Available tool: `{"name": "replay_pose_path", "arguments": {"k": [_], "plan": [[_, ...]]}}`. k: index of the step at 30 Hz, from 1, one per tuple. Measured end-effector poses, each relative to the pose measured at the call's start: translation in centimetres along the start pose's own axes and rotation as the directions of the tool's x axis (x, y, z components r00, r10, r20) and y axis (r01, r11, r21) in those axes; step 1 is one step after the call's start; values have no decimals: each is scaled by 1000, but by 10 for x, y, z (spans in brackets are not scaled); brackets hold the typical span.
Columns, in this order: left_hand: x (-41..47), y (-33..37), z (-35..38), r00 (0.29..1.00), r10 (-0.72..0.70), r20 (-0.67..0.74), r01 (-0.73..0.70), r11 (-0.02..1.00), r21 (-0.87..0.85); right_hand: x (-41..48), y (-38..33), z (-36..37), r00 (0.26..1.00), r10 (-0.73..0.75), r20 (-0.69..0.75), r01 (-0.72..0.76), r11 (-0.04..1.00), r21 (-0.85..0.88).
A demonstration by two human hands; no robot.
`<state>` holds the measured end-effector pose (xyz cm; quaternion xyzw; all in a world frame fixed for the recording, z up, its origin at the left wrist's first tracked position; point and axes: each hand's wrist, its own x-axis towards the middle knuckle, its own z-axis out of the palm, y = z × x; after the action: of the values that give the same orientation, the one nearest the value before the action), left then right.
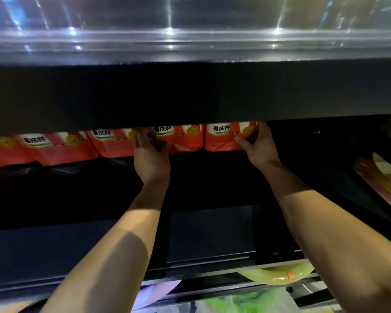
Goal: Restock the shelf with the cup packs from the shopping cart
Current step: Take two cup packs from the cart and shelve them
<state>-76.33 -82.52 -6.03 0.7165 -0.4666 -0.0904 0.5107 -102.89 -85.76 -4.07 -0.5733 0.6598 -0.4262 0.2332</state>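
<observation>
A row of red cup packs with white labels lies at the back of a dark shelf (212, 177), partly hidden by the black shelf board (190, 93) above. My left hand (150, 158) rests on the left side of one red pack (185, 141), fingers spread against it. My right hand (261, 147) grips the right end of the rightmost red pack (224, 138), thumb in front and fingers around its side. Several more red packs (61, 147) continue to the left. The shopping cart is out of view.
The shelf stays dark to the right of the last pack. Below the shelf's front rail (212, 265) lie a yellow-green pack (278, 276) and green goods in plastic (246, 301). Yellow and pink packs (384, 184) sit at the right edge. Shiny wrapped goods (190, 30) fill the shelf above.
</observation>
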Motion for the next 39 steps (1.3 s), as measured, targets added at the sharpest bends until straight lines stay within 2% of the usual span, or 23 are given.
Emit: {"name": "replay_pose_path", "arguments": {"k": [5, 9, 13, 18, 20, 24, 29, 35, 39], "plan": [[-11, 4, -9, 999, 17, 35, -17, 1000, 9, -10, -4, -2, 999, 8, 34, -6, 999, -52], [-32, 6, -33, 987, 68, 143, -96, 977, 193, -35, -3, -11, 999, -39, 18, 42, 960, -276], [-66, 9, -78, 945, 46, 324, -194, 876, 441, -89, -14, -31, 989, 4, 150, 87, 799, -595], [-131, 11, -162, 882, 45, 468, -352, 724, 593, -200, -14, -71, 970, -31, 240, 216, 555, -803], [-159, 7, -199, 849, 34, 528, -414, 662, 624, -247, -12, -93, 961, -14, 276, 241, 530, -813], [-220, -1, -280, 851, 79, 519, -457, 599, 658, -337, -35, -142, 934, 4, 358, 303, 523, -796], [-288, -2, -381, 851, 94, 517, -468, 584, 663, -445, -49, -181, 913, -15, 407, 365, 476, -801], [-343, -32, -475, 862, -24, 506, -388, 611, 690, -558, -56, -186, 871, -159, 466, 482, 464, -743], [-374, -48, -529, 907, -65, 417, -292, 618, 730, -592, -71, -166, 850, -102, 517, 499, 471, -728]]}}
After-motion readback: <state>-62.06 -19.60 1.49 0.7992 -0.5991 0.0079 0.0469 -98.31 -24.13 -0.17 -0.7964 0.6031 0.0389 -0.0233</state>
